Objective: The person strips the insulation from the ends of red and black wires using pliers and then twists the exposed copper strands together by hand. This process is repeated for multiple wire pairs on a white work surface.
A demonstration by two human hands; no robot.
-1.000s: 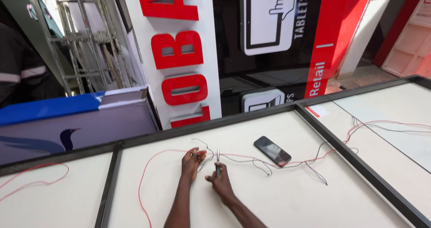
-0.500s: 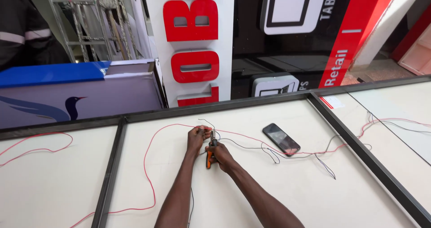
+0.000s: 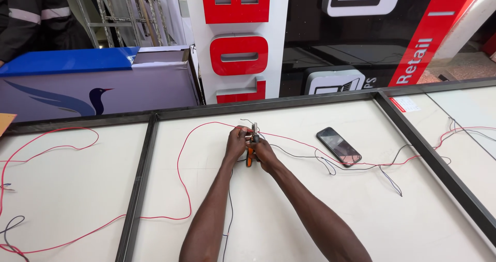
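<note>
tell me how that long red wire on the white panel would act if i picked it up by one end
The red wire would probably go floppy and trail, since it already lies in loose loops across the white panel. It looks thin, so likely very light. It might snag: it crosses the black frame bar and tangles with the black wire.

This is a sign-making workshop. Big red block letters (image 3: 238, 55) on a white panel stand at twelve o'clock, beside a glossy black and red shop fascia (image 3: 372, 35). A white sign face with black metal framing (image 3: 138, 179) lies flat, strung with loose red wires (image 3: 181, 174). Metal racking (image 3: 129, 9) stands at eleven o'clock.
</note>
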